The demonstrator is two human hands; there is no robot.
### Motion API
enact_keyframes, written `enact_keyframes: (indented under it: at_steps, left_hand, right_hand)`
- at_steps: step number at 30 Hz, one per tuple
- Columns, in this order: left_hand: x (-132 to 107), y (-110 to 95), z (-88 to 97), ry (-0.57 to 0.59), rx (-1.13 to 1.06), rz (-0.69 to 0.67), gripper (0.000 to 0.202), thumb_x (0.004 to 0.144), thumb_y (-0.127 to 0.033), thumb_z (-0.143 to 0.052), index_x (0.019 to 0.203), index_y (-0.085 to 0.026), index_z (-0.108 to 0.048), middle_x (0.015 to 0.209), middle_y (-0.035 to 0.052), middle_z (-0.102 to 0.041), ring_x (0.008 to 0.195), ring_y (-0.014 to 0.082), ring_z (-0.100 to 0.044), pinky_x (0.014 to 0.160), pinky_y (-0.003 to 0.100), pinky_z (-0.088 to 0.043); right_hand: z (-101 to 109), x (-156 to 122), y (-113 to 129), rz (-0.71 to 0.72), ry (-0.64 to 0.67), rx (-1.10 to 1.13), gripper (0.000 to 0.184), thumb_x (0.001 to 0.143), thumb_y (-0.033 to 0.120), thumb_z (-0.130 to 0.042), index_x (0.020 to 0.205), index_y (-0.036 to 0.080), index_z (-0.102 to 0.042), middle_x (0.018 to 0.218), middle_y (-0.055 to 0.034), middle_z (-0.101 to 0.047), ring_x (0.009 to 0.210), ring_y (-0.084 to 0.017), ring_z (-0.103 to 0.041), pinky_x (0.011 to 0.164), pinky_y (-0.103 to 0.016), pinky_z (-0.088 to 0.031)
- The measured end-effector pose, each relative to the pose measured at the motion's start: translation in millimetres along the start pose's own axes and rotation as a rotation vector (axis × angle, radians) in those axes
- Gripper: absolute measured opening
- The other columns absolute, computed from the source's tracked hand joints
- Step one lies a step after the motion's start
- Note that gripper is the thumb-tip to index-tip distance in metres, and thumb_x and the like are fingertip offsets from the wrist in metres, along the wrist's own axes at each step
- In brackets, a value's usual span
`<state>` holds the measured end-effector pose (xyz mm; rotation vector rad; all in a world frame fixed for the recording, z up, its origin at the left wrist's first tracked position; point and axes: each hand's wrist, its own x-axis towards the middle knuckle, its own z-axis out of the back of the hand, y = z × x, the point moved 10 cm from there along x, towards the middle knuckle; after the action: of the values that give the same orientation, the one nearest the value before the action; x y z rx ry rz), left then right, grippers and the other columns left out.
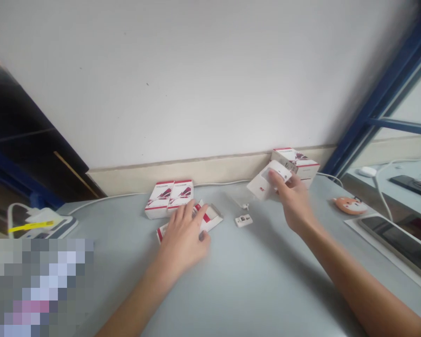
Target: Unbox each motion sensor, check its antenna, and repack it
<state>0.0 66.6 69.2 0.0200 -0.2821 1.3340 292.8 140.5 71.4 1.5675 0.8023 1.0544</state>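
My left hand (185,234) lies over a white and red carton (214,216) whose end flap stands open on the table. Its fingers are spread and partly cover the carton. Raised at the right, my right hand (294,196) pinches a white card-like piece (261,184) with a small red mark, thumb on top; its exact kind is unclear. Between the hands lie a small white plastic part (243,220) with dark details and a little white piece (244,206) just behind it.
Two closed red and white cartons (160,196) stand near the wall, and stacked ones (307,164) stand behind my right hand. An orange animal-shaped item (350,204) and a dark phone-like device (400,241) lie at right. A power strip (65,228) with a plugged-in adapter sits at left.
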Motion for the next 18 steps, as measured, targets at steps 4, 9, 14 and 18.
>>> enact_keyframes:
  at_steps: [4,9,14,18]
  left_hand:
    - [-3.3,-19.3,1.4,-0.106,-0.019,-0.094,0.049,0.089,-0.011,-0.052,0.134,-0.022,-0.068,0.149,0.0167,-0.058,0.140,0.0399,-0.050,0.114,0.058,-0.043]
    - [-3.7,-35.6,2.0,-0.155,-0.176,-0.206,0.033,0.093,-0.010,-0.049,0.110,-0.023,-0.073,0.110,0.0087,-0.074,0.118,0.0329,-0.062,0.101,0.049,-0.049]
    - [-4.0,-35.4,15.5,-0.253,-0.211,-0.223,0.031,0.093,-0.010,-0.048,0.104,-0.022,-0.074,0.104,0.0092,-0.075,0.103,0.0298,-0.064,0.092,0.046,-0.049]
    - [-2.3,-34.0,15.8,-0.255,-0.286,-0.231,0.029,0.096,-0.012,-0.048,0.100,-0.024,-0.074,0.098,0.0069,-0.076,0.101,0.0282,-0.066,0.092,0.045,-0.048]
  right_hand:
    - [-28.9,-10.0,-1.4,-0.011,0.367,-0.142,0.049,0.085,0.068,-0.072,0.100,0.021,-0.074,0.089,-0.0065,-0.077,0.085,-0.030,-0.071,0.076,-0.040,-0.056]
    - [-69.8,-54.0,-0.9,0.138,0.664,-0.343,0.046,0.077,0.058,-0.084,0.110,0.026,-0.076,0.113,-0.0076,-0.075,0.135,-0.041,-0.056,0.123,-0.059,-0.030]
    - [-84.0,-67.1,-13.7,0.172,0.640,-0.456,0.036,0.081,0.060,-0.080,0.092,0.027,-0.068,0.083,-0.0030,-0.070,0.135,-0.039,-0.053,0.120,-0.057,-0.033]
    - [-80.0,-59.6,-25.4,0.086,0.575,-0.442,0.039,0.087,0.059,-0.072,0.100,0.024,-0.061,0.090,-0.0031,-0.073,0.091,-0.028,-0.068,0.083,-0.041,-0.052]
